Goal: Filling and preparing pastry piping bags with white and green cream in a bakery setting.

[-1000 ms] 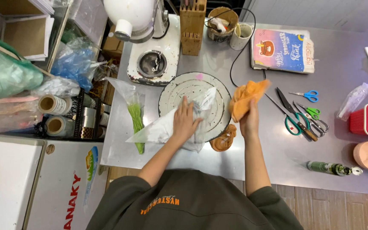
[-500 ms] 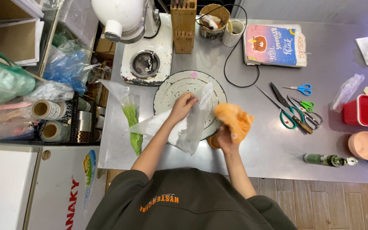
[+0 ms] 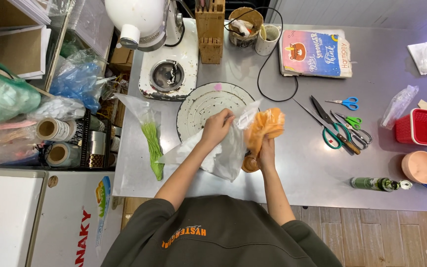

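fingers of our left hand [image 3: 217, 129] grip clear plastic bag [image 3: 223, 155], right hand [image 3: 267, 148] grips orange cloth [image 3: 265, 124] w/ turntable [image 3: 203, 101] just beyond; cloth not bagged yet, we judge.

The table [image 3: 322, 163] was brushed, dull-gleaming metal; the bag [image 3: 223, 153] thin glossy plastic; the orange piping bag [image 3: 265, 126] soft, matt

Bright, even overhead light, soft glare on the brushed steel worktop [image 3: 317, 163] right of the right hand [image 3: 267, 151]; sharp focus, slight wide-angle bending at edges.
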